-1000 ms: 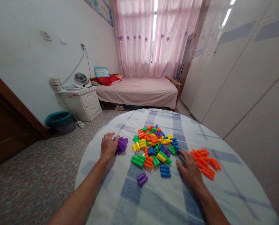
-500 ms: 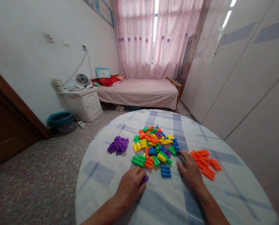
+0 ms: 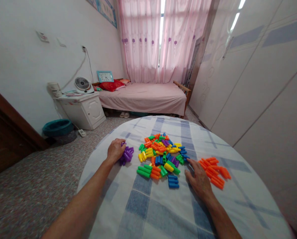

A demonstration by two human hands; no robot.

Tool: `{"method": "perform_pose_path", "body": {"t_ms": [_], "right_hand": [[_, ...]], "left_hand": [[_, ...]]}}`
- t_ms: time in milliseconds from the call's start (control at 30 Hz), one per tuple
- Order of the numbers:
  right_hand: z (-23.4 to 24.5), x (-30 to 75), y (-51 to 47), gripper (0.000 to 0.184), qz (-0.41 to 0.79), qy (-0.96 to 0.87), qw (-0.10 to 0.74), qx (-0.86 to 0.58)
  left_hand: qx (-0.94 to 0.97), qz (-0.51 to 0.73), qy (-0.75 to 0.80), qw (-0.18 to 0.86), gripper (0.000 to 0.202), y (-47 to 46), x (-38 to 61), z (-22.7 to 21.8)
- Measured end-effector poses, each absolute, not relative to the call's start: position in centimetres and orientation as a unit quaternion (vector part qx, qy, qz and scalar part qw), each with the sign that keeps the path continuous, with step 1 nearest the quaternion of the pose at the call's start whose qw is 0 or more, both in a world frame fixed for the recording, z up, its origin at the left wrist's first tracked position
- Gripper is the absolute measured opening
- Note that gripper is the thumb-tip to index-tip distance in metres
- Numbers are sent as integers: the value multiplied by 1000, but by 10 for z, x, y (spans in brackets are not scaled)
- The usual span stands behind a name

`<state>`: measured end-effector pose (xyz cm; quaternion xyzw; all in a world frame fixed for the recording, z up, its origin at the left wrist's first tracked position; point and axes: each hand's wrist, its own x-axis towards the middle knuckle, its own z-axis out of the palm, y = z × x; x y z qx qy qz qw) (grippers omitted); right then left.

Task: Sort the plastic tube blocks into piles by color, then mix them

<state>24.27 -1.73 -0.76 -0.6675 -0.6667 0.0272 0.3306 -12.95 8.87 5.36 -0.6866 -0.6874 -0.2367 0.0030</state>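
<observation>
A mixed heap of coloured plastic blocks (image 3: 160, 152) lies in the middle of a round table with a blue-checked white cloth (image 3: 163, 209). My left hand (image 3: 115, 150) rests curled over a small pile of purple blocks (image 3: 127, 155) at the heap's left; whether it grips one I cannot see. A separate pile of orange blocks (image 3: 214, 172) lies to the right. Between that pile and the heap, my right hand (image 3: 198, 179) lies flat on the cloth with fingers spread, fingertips near a green block. A blue block (image 3: 173, 181) lies just left of that hand.
Beyond the table stand a bed with a pink cover (image 3: 143, 98), a white bedside cabinet (image 3: 81, 109) with a small fan, and a teal basin (image 3: 57, 127) on the speckled floor. White wardrobe doors (image 3: 258, 83) line the right side. A dark wooden door (image 3: 6, 139) is at left.
My left hand picked up the lone purple block near the table's front and carried it back to the purple pile. My right hand stayed put.
</observation>
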Motion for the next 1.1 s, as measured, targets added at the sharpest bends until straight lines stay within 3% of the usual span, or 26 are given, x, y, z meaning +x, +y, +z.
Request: {"method": "perform_pose_path", "body": {"t_ms": [300, 500, 633, 867, 1100], "right_hand": [[-8, 244, -17, 46, 30, -666, 342, -662], [-5, 241, -19, 47, 29, -665, 336, -666], [-5, 241, -19, 46, 28, -669, 337, -662], [-8, 243, -17, 46, 23, -674, 343, -653], [-11, 245, -16, 45, 21, -676, 355, -646]], "left_hand": [[-683, -265, -680, 21, 30, 83, -122, 51], [-796, -367, -480, -28, 19, 39, -47, 70], [-856, -312, -409, -59, 18, 17, 22, 69], [-843, -165, -512, -18, 24, 23, 97, 60], [-818, -141, -558, -12, 24, 28, 111, 55]]}}
